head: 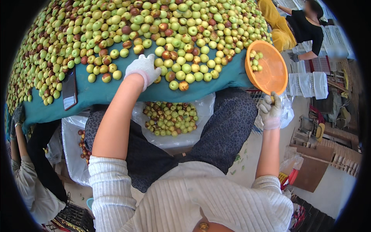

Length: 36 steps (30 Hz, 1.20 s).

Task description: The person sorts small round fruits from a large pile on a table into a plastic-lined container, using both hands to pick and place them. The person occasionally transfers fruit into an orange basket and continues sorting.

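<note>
My left hand (143,69), in a pale knitted glove, reaches onto the teal cloth (101,91) at the near edge of a wide spread of green and reddish-brown jujubes (186,68). Its thumb stands apart from the fingers, and jujubes lie close by its fingertips; the palm side is hidden. My right hand (270,111), also gloved, is at the near rim of an orange plastic basket (274,68). Its fingers are curled round a small yellowish fruit, probably a jujube, partly hidden. Several jujubes (255,61) lie at the basket's left side.
Between my knees, a plastic-lined container (171,142) holds jujubes. A smartphone (69,90) lies on the cloth. Another lined container (72,145) with red-brown jujubes stands left. One co-worker's gloved hands (18,116) are at far left; another person (304,32) is at upper right.
</note>
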Tool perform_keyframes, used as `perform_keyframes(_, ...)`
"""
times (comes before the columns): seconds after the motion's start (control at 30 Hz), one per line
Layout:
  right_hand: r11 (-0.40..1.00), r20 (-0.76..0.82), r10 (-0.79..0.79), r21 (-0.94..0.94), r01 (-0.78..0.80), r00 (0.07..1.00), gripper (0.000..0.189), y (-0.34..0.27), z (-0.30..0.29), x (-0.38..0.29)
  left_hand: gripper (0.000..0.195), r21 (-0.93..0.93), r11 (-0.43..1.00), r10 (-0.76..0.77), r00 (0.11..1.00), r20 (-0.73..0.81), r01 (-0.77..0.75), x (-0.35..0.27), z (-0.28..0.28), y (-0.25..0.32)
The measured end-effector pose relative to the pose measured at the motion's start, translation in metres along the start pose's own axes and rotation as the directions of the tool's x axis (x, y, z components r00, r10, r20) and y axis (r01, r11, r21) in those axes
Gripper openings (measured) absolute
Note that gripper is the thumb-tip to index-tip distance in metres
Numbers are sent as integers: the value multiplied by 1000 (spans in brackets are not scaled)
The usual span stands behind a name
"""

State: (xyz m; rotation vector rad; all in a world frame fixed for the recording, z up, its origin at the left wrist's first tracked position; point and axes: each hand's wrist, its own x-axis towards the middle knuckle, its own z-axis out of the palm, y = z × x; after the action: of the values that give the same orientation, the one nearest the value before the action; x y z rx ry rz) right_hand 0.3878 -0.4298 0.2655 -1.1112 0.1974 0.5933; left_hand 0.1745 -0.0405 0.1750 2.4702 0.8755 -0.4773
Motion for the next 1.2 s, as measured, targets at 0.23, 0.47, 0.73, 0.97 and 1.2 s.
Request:
perform_keyframes(0.23, 894, 259, 26, -439, 94, 966, 29, 79, 68, 29, 55, 42, 999, 3, 999, -40, -2, -5, 1, 4)
perform_keyframes(0.47, -585, 511, -117, -728, 357, 852, 41, 154, 118, 111, 69, -60, 997, -42, 999, -23, 40, -2, 7, 2)
perform_keyframes(0.73, -219, 668, 34, -721, 658, 743, 35, 187, 130, 53, 74, -238, 966, 132, 984, 118, -101, -4, 0, 12)
perform_keyframes(0.97, -600, 931, -80, -331, 729, 357, 21, 172, 170, 124, 47, -297, 913, 349, 913, 212, -280, -10, -11, 16)
perform_keyframes(1.2, -470, 682, -17, -651, 596, 732, 26, 214, 218, 139, 45, -39, 999, 17, 991, -130, -22, -8, -19, 6)
